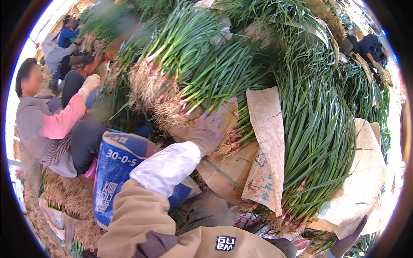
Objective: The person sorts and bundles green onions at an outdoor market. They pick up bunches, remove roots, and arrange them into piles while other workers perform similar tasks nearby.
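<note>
My left hand (208, 133), in a brownish glove with purplish fingertips, reaches forward with its fingers apart. It rests at the brown paper sacking just below the root end of a bundle of green onions (219, 77). More reddish onion bulbs (237, 138) with pale roots lie to its right. My right hand (350, 237), also gloved, is at the lower right rim against a torn paper sack piece (358, 180); whether it grips the edge is unclear. Between my hands lies a long pile of green onions (313, 122), with a folded paper strip (266, 142) along its left side.
A blue and white printed sack (113, 180) stands beside my left arm. A seated person (55, 119) works at the left, with others behind and at the far right. Trimmed roots or straw-like bundles (69, 190) lie at lower left. More onion heaps (106, 22) rise at the back.
</note>
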The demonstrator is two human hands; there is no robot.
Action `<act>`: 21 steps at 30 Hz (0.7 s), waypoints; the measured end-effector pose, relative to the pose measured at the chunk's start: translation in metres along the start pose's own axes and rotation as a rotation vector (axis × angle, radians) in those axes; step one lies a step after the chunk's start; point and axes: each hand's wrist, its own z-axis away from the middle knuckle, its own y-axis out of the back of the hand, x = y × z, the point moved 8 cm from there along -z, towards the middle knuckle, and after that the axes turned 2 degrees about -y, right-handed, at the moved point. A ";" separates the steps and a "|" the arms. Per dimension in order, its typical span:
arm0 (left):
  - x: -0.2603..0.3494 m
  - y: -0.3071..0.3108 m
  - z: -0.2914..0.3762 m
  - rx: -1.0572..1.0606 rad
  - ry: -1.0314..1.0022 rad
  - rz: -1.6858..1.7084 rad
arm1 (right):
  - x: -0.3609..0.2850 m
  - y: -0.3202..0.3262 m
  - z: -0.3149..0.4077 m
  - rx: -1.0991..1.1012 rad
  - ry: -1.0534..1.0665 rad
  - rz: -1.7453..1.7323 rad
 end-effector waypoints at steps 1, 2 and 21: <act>0.008 -0.004 -0.019 0.057 -0.041 -0.111 | -0.002 -0.002 0.003 0.010 0.018 0.050; 0.014 -0.010 -0.035 0.095 -0.107 -0.199 | -0.013 0.000 0.007 0.096 0.104 0.222; -0.104 -0.029 -0.130 -0.233 0.336 -0.381 | -0.013 0.062 0.011 0.216 0.196 0.284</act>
